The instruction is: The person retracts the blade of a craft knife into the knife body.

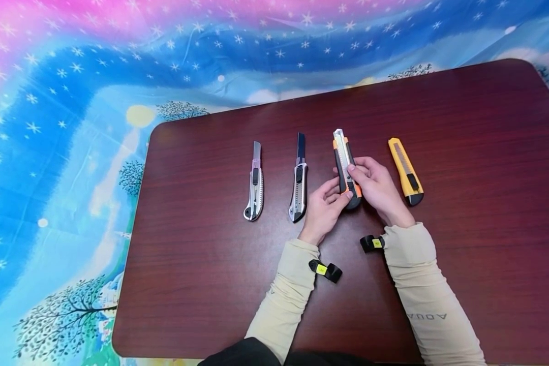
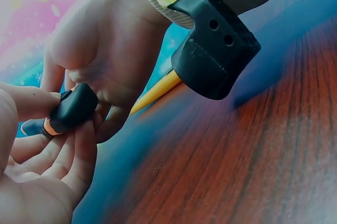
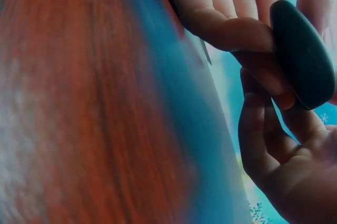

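Note:
Both hands hold an orange-and-black box cutter (image 1: 341,157) with a silver metal channel, its tip pointing away from the person. My left hand (image 1: 322,211) pinches its butt end between thumb and fingers. Further up, my right hand (image 1: 377,185) grips the body, thumb on the front face and fingers behind. In the left wrist view, the cutter's rounded black end (image 2: 76,109) sits between the left thumb and fingers, raised off the table. The right wrist view shows that same black end (image 3: 305,55) close up, with the right hand (image 3: 300,166) below it.
Left of the hands lie a silver box cutter (image 1: 298,188) with a dark blade out and another silver box cutter (image 1: 254,188) with a bright blade out. A yellow box cutter (image 1: 404,170) lies right of them. The dark red wooden table (image 1: 201,284) has rounded corners; a patterned cloth (image 1: 73,127) surrounds it.

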### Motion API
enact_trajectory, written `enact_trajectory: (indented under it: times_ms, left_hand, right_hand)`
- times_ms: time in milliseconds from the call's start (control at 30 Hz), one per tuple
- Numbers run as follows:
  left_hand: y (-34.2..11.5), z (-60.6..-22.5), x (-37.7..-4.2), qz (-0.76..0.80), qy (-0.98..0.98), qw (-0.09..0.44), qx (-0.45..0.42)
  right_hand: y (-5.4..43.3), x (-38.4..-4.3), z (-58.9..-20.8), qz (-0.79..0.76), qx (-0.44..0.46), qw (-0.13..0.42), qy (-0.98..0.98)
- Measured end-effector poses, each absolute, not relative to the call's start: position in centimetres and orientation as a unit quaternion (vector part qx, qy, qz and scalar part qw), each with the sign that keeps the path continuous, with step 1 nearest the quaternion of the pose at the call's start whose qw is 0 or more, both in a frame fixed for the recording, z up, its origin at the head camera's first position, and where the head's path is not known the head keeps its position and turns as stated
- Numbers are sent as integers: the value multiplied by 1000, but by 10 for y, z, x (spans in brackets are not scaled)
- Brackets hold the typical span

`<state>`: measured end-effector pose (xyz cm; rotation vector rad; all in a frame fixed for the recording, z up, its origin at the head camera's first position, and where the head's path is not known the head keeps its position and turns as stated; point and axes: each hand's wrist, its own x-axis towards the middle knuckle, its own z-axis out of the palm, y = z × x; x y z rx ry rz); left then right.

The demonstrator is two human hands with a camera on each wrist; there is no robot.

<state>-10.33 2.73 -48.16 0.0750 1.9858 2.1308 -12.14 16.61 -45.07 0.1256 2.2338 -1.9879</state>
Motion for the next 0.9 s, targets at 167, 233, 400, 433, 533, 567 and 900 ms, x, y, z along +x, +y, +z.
enact_trajectory:
  times_ms: [167, 233, 400, 433, 533, 567, 900]
  left_hand:
    - [28, -485, -104, 708, 697, 104, 50]
    - [28, -487, -103, 696, 709, 93, 64]
    - [29, -487, -102, 671, 734, 60, 89]
    - [29, -487, -102, 667, 737, 53, 92]
    - [28, -487, -102, 645, 756, 31, 104]
    - [27, -487, -102, 637, 763, 24, 109]
    - [25, -490, -103, 501, 855, -31, 127]
  right_hand:
    - [170, -121, -449, -632, 54, 69, 770]
    - [172, -120, -449, -613, 64, 65, 785]
    - [174, -121, -449, -603, 80, 60, 792]
    - [174, -121, -449, -604, 80, 60, 791]
    - [174, -121, -451, -607, 77, 61, 789]
    - [174, -121, -451, -609, 76, 61, 787]
    - [176, -121, -451, -571, 52, 69, 816]
